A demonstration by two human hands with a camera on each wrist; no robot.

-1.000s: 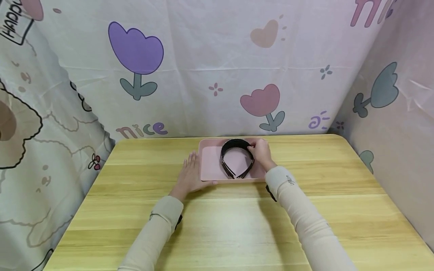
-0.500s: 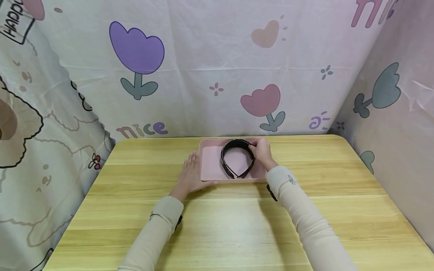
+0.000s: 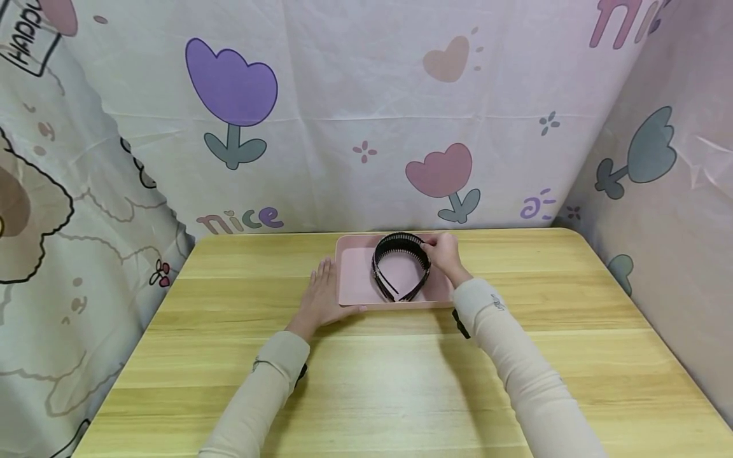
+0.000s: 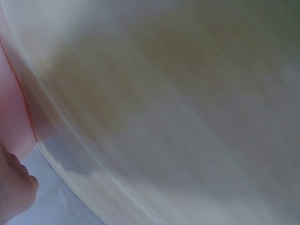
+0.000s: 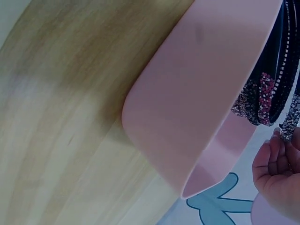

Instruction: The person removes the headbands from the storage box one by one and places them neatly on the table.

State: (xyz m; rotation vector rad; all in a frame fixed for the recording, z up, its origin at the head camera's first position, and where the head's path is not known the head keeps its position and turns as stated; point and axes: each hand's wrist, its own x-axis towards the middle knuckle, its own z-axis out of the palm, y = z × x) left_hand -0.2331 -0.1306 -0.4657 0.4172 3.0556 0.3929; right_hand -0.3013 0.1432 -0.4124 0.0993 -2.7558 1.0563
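The right hand (image 3: 443,253) pinches the right side of a cluster of black headbands (image 3: 399,242) inside a pink tray (image 3: 356,273), in the head view; the left hand (image 3: 321,298) lies spread at the tray's left end. The far edge of the table (image 3: 366,381) runs just behind; wood stretches wide left, right and in front. The left wrist view catches blurred wood beside the tray. In the right wrist view, 1 glittery headband (image 5: 292,115) meets the pinch, apart from others within the walls.

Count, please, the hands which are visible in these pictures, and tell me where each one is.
2. The left hand lies at the near left corner of the pink tray; the right hand, at its right end, pinches a glittery headband.
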